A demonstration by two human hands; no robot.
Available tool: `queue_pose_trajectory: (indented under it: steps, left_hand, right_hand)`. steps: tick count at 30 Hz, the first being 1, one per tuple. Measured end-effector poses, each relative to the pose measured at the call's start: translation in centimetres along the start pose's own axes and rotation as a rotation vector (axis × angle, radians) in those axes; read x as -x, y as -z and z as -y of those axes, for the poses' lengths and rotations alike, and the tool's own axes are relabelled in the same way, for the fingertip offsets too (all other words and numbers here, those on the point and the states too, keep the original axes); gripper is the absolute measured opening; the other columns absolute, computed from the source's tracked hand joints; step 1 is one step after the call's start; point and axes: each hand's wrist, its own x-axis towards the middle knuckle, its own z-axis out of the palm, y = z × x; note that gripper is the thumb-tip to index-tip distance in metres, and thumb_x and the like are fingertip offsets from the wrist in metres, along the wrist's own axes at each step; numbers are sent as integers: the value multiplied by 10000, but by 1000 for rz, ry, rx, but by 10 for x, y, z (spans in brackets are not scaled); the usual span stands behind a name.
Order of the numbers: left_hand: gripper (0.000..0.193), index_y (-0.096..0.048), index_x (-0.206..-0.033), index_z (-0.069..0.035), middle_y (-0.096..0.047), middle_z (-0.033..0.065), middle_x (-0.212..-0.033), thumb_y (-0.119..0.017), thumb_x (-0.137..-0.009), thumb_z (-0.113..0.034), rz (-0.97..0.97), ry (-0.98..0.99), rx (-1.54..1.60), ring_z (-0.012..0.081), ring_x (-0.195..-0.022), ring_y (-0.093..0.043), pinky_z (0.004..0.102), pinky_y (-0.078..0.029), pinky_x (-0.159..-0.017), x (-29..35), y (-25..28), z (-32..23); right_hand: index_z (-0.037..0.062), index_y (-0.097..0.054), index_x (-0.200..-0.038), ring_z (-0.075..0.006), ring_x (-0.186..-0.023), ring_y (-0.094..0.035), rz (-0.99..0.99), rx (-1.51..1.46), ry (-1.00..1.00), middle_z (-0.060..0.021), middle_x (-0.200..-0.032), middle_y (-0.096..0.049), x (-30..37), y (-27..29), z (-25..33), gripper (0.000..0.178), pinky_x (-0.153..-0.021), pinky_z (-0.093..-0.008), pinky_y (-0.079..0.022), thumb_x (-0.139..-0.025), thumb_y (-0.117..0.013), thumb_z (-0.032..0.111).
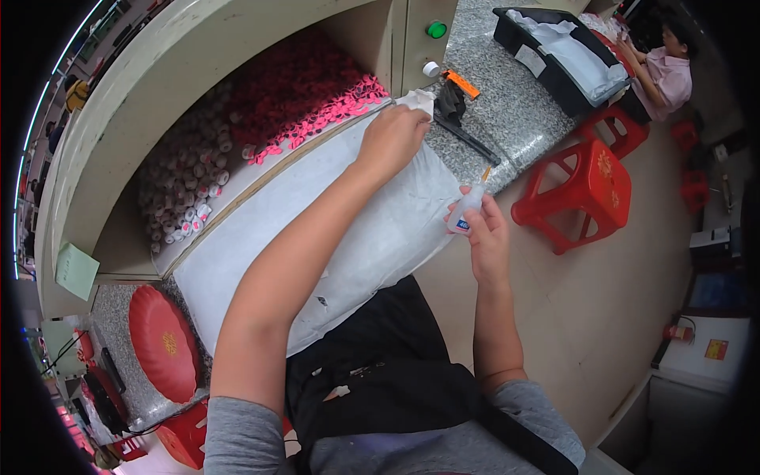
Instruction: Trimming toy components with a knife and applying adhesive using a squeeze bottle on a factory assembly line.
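My left hand [391, 136] reaches across the white cloth-covered work surface [317, 214] and presses its fingers on a crumpled white rag [418, 100] at the far corner. My right hand [483, 229] holds a small clear squeeze bottle [465, 210] with an orange tip, upright, just past the surface's right edge. A heap of small pink and white parts [261, 119] lies in the machine's recess behind the cloth.
A green button [436, 29] and a white knob [431, 69] sit on the machine's panel. An orange-handled tool [461, 84] and dark tools lie on the granite counter [514, 111]. A black crate [554, 59], red stools [586, 190] and another seated person [669, 71] are at right.
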Motion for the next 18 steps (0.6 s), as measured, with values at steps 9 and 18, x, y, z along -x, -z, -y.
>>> queue_pose_trajectory:
  steps: [9, 18]
  left_hand:
    - [238, -632, -696, -74, -595, 142, -663, -586, -713, -308, -72, 296, -311, 288, -678, -584, 380, -438, -573, -66, -55, 3]
    - [123, -572, -808, -14, -570, -1, -711, -587, -759, -127, 183, 418, 919, 49, -633, -498, 184, -394, -579, -6, -17, -39]
  right_hand:
    - [19, -325, -1227, -164, -759, -556, -41, -13, 1, -113, -890, -560, 4, 2, -3, 454, -635, -272, -453, -802, -468, 90]
    - [17, -272, -1264, -92, -834, -517, -21, 91, 189, -87, -1043, -513, -9, 4, 4, 511, -664, -198, -446, -802, -486, 45]
